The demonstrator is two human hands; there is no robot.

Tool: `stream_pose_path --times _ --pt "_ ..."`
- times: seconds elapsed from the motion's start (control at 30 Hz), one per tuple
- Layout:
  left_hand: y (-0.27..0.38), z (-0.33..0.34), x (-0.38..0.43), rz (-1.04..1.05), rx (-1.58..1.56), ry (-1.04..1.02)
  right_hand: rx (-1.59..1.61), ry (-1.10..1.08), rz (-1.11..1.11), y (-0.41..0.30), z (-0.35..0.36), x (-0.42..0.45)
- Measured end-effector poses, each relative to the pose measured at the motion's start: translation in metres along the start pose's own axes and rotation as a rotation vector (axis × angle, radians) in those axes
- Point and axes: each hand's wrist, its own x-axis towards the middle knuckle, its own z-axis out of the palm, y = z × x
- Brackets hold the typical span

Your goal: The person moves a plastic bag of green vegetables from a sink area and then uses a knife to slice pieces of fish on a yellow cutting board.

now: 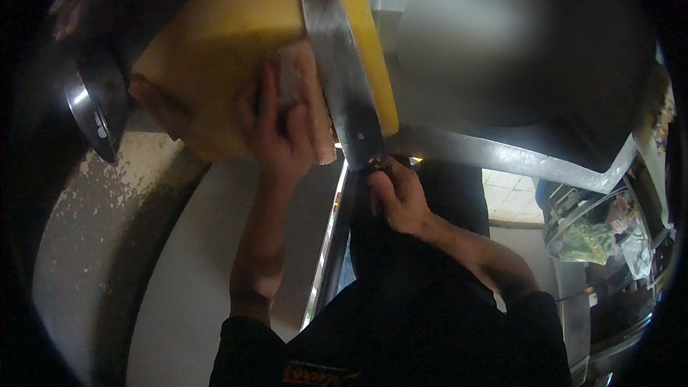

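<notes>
A pale pink slab of meat [321, 118] lies near the front edge of a thick yellow cutting board [242, 5]. My left hand [279, 134] grips it, with the thumb on the near side and the fingers spread over its top. In my right hand [400, 199] is the handle of a large, wide-bladed knife [344, 59]. The blade points away from me over the board, close along the slab's right side; whether it touches the meat I cannot tell. A second, darker piece of meat [158, 107] sits at the board's left edge.
A curved shiny metal object [88, 102] stands left of the board, above a worn, flaking surface [123, 183]. On the right runs a steel counter edge [510, 150], with a large blurred patch behind it. Lower right, a round container [556, 247] holds plastic bags [588, 242].
</notes>
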Motion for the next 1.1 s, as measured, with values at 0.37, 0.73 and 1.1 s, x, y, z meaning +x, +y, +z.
stream_pose_path --times 0.37,0.73,1.1 --pt "-0.001 -0.003 -0.004 -0.026 0.026 -0.031 -0.111 -0.040 0.060 -0.005 -0.001 -0.003" --pt "-0.003 -0.007 0.000 0.040 0.060 -0.077 -0.150 0.020 -0.001 -0.013 0.005 -0.004" --pt "-0.007 -0.007 -0.006 -0.009 -0.068 -0.104 -0.299 0.098 0.046 -0.032 0.006 -0.001"
